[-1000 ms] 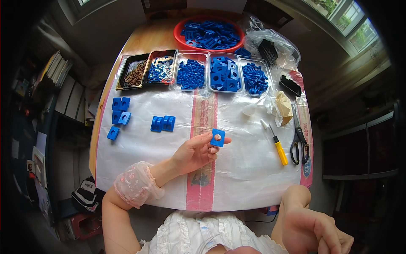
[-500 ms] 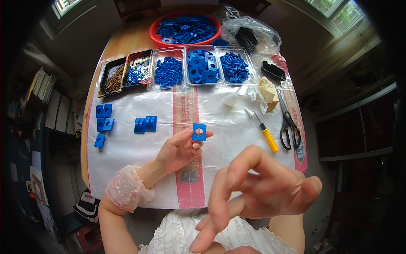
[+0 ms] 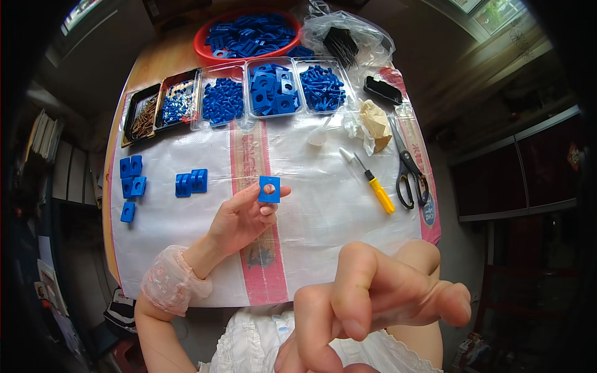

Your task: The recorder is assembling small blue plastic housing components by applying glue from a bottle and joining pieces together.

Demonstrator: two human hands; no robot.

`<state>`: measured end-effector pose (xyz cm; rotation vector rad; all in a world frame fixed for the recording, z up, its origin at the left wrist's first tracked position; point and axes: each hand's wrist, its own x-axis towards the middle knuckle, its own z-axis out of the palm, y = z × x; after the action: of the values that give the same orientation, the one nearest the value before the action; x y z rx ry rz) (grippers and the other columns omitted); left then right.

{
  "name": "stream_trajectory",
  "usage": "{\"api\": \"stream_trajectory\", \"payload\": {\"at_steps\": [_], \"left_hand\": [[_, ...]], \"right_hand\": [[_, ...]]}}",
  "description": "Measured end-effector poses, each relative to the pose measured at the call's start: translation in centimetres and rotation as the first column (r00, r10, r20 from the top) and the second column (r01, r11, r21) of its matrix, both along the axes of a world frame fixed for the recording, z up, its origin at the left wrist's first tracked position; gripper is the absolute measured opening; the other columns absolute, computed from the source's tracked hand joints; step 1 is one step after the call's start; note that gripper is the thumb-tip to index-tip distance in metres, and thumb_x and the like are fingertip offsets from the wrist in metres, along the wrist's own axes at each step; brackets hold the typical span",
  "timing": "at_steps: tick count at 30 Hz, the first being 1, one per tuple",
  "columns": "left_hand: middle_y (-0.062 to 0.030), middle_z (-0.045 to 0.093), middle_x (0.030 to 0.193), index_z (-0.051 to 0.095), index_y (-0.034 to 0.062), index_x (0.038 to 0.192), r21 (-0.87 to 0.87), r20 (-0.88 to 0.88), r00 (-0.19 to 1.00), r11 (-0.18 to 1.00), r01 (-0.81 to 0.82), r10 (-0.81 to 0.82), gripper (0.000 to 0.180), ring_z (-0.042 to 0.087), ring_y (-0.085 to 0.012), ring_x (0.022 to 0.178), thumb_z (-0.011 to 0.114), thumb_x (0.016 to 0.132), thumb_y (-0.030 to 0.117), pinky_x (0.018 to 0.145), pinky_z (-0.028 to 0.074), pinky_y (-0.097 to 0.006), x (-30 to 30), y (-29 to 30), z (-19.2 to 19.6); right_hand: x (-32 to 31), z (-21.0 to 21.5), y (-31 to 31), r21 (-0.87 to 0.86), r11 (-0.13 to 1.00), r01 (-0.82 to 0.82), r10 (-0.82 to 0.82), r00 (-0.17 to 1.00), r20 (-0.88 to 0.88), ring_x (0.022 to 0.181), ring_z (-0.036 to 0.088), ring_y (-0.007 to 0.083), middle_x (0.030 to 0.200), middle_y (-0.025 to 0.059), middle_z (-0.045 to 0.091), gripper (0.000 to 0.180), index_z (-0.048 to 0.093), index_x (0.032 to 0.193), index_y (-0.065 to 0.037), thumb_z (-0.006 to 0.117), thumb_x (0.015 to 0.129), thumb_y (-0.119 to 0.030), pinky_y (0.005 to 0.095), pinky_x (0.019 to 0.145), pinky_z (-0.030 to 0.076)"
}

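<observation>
Between the thumb and fingers of my left hand [image 3: 239, 217] is a flat blue square plastic piece [image 3: 269, 197] with a round hole, held up above the white woven sheet [image 3: 323, 230]. My right hand [image 3: 379, 298] is raised close to the camera at the lower right. Its fingers are bent but apart, and nothing shows in them. To the left of my left hand, two blue blocks [image 3: 191, 183] stand side by side. Farther left is a small group of blue holed pieces [image 3: 133, 177], with one more [image 3: 127, 212] just below.
Along the back run black trays of brown screws [image 3: 144, 117] and small shiny parts [image 3: 178, 102], then clear boxes of blue parts [image 3: 273, 93]. Behind stands a red basin [image 3: 202, 46]. At right lie a yellow screwdriver [image 3: 380, 196], black scissors [image 3: 407, 174] and crumpled paper [image 3: 375, 124].
The whole view has shifted, so the table sits farther left. My right hand's fingers have curled more. The blue piece stays in my left hand, its face turned slightly.
</observation>
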<state>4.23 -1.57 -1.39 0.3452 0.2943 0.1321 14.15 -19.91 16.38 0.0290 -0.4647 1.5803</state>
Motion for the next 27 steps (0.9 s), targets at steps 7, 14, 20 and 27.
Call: {"api": "stream_trajectory", "payload": {"at_steps": [7,14,20,27], "left_hand": [[-0.0138,0.057,0.127,0.057,0.0020,0.117,-0.007,-0.029,1.000,1.000,0.001,-0.001,0.030,0.050,-0.0075,0.077,0.049,0.102,0.027,0.070,0.043,-0.022,0.5,-0.3,0.5],[-0.0141,0.056,0.128,0.057,0.0048,0.116,0.012,-0.005,1.000,1.000,0.001,-0.001,0.029,0.052,-0.0054,0.078,0.049,0.103,0.030,0.072,0.045,-0.020,0.2,-0.1,0.3],[-0.0142,0.056,0.129,0.057,0.0049,0.116,0.021,-0.020,1.000,1.000,0.004,-0.003,0.029,0.052,-0.0055,0.078,0.049,0.103,0.029,0.072,0.045,-0.020,0.2,-0.2,0.7],[-0.0134,0.058,0.126,0.057,0.0007,0.116,-0.035,-0.039,0.999,0.999,-0.026,0.025,0.029,0.049,-0.0081,0.076,0.049,0.102,0.025,0.068,0.041,-0.022,0.3,-0.2,0.6]], "right_hand": [[-0.9,-4.5,3.6,0.542,0.835,0.094,-0.049,0.994,-0.097,0.113,0.057,0.0416,0.108,0.0195,0.049,0.074,0.030,0.122,-0.004,0.055,0.088,-0.064,0.0571,0.096,0.048],[-1.0,-2.2,1.0,0.256,0.965,0.062,-0.026,0.990,-0.142,0.100,0.054,0.0405,0.110,0.0294,0.047,0.075,0.032,0.123,0.006,0.051,0.092,-0.060,0.0612,0.105,0.029],[0.1,-2.1,0.8,0.132,0.991,-0.015,0.017,1.000,-0.015,0.107,0.053,0.0377,0.107,0.0228,0.047,0.073,0.035,0.117,0.002,0.059,0.083,-0.058,0.0543,0.095,0.039],[-1.5,-2.2,1.1,0.220,0.973,0.075,-0.035,0.983,-0.180,0.101,0.053,0.0393,0.112,0.0274,0.045,0.073,0.033,0.121,0.004,0.052,0.091,-0.059,0.0572,0.091,0.037]]}}
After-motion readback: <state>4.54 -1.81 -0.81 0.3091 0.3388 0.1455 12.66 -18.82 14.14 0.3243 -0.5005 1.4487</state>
